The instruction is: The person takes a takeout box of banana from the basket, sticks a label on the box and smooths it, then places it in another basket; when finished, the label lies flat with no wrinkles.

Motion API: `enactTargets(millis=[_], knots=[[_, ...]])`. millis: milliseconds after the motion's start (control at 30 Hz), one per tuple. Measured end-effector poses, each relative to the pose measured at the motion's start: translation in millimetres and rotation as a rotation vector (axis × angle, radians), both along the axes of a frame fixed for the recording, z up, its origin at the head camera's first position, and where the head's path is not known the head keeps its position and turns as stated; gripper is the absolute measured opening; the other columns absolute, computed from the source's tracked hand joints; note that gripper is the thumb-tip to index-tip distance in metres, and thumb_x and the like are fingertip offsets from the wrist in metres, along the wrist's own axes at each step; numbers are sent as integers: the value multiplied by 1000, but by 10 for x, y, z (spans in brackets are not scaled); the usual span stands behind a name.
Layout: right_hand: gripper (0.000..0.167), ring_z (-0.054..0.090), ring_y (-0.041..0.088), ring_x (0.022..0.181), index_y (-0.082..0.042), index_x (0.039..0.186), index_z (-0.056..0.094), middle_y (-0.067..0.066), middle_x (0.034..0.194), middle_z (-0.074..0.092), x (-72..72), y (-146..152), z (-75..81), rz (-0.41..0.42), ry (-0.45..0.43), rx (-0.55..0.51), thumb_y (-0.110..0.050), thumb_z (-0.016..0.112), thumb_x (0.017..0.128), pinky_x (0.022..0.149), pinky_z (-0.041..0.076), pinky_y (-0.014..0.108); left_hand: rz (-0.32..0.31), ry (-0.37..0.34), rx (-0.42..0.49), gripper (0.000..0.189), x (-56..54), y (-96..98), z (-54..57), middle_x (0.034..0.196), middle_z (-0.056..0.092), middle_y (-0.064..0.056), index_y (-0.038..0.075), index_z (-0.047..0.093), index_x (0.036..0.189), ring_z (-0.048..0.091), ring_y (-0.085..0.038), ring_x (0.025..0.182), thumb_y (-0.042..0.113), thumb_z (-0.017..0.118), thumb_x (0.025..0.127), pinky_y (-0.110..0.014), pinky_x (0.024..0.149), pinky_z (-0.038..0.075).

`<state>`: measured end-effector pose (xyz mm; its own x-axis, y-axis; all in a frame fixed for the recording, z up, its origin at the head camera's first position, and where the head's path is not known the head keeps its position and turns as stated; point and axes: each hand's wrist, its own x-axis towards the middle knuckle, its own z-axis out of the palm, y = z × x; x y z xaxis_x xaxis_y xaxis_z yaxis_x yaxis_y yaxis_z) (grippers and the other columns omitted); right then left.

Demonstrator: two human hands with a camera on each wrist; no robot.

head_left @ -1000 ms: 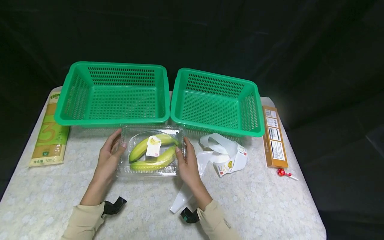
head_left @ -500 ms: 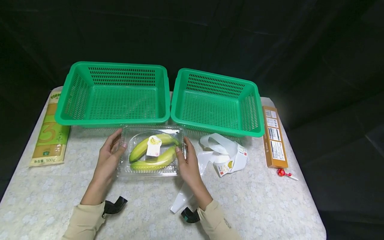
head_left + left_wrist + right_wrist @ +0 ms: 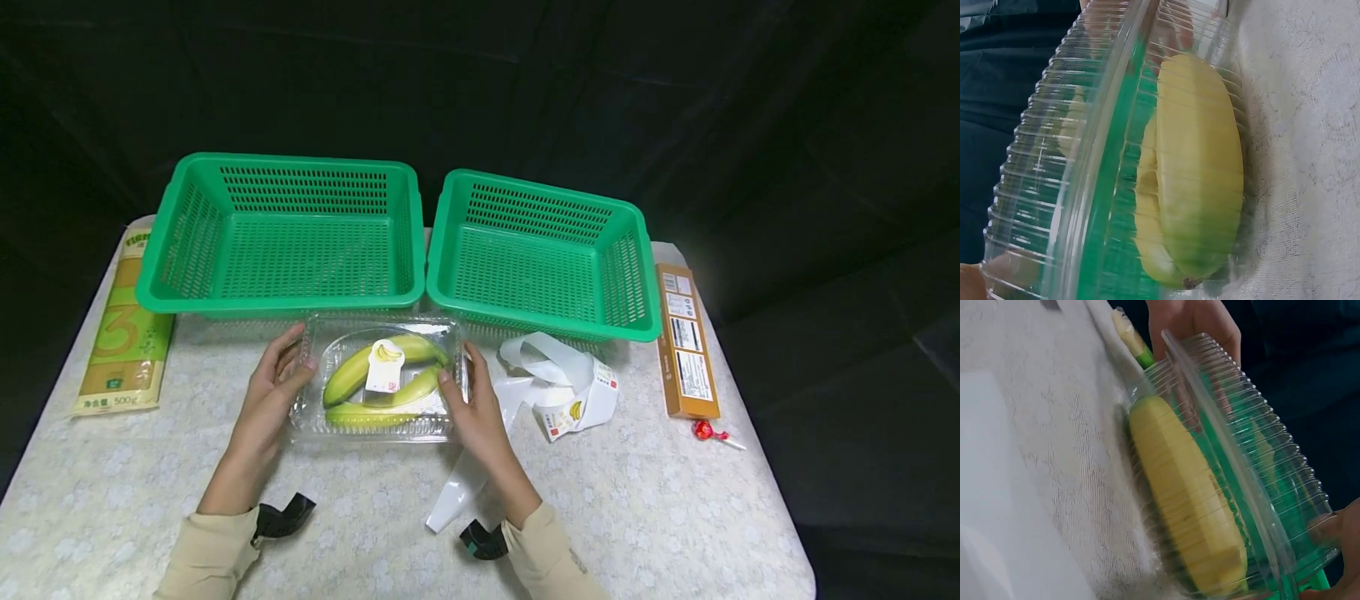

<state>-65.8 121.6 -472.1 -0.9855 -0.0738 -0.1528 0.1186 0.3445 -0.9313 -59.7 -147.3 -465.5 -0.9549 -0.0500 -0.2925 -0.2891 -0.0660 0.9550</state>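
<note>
A clear plastic clamshell box [image 3: 315, 421] with two yellow-green bananas [image 3: 345, 383] inside stands in front of the baskets. A white label with a banana print shows above the fruit. My left hand [image 3: 268, 404] grips the box's left side, its thumb on the lid. On the opposite side my right hand [image 3: 478, 412] holds it, thumb at the lid's edge. Close up, the left wrist view shows a banana [image 3: 1200, 162] through the ribbed wall, near the tablecloth. In the right wrist view, both hands touch the box [image 3: 1210, 419], and the lid's rim looks pressed down.
Two green baskets [image 3: 281, 304] [image 3: 540, 323] stand side by side behind the box. A noodle pack [image 3: 123, 342] lies at the left. Right of my hand is a crumpled printed white strip [image 3: 555, 383]; farther right lie an orange carton [image 3: 686, 342] and a red lollipop [image 3: 705, 431].
My right hand and forearm have shifted slightly to the right. The box's right edge has moved a little with them. My left hand stays nearly in place.
</note>
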Motion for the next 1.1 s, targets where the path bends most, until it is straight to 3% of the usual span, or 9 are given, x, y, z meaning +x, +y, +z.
enactTargets(millis=[167,400,600,833,1100], knots=[[77,21,42,154,-14,162,14,26,164,23,40,3,29,-4,-16,-15,-40,54,103,123,23,59,-20,-11,9,68,8,12,0,170,10,-10,26,18,162,8,-30,158,17,52,105,-53,129,9],[75,20,42,154,-16,162,18,20,167,20,76,11,65,19,-19,-8,-36,58,101,124,22,56,-34,19,-56,70,24,21,-13,170,10,-8,25,16,163,5,-28,159,16,53,104,-59,127,6],[78,22,45,153,-13,162,17,23,165,23,150,22,100,45,-24,-7,-35,60,101,123,24,60,-47,13,-94,71,74,6,7,171,10,-9,24,14,163,6,-32,159,16,53,104,-62,126,7],[78,22,44,153,-17,162,17,23,165,23,209,51,126,39,-27,20,-37,60,100,122,24,61,-67,11,-94,73,124,19,28,171,8,-9,24,12,163,2,-31,159,18,54,104,-62,126,0],[79,25,48,151,-24,163,13,14,169,18,265,135,210,97,-54,11,-38,59,101,119,28,64,-117,40,-82,74,181,2,78,170,5,-13,20,9,163,2,-38,158,17,54,104,-68,123,10]])
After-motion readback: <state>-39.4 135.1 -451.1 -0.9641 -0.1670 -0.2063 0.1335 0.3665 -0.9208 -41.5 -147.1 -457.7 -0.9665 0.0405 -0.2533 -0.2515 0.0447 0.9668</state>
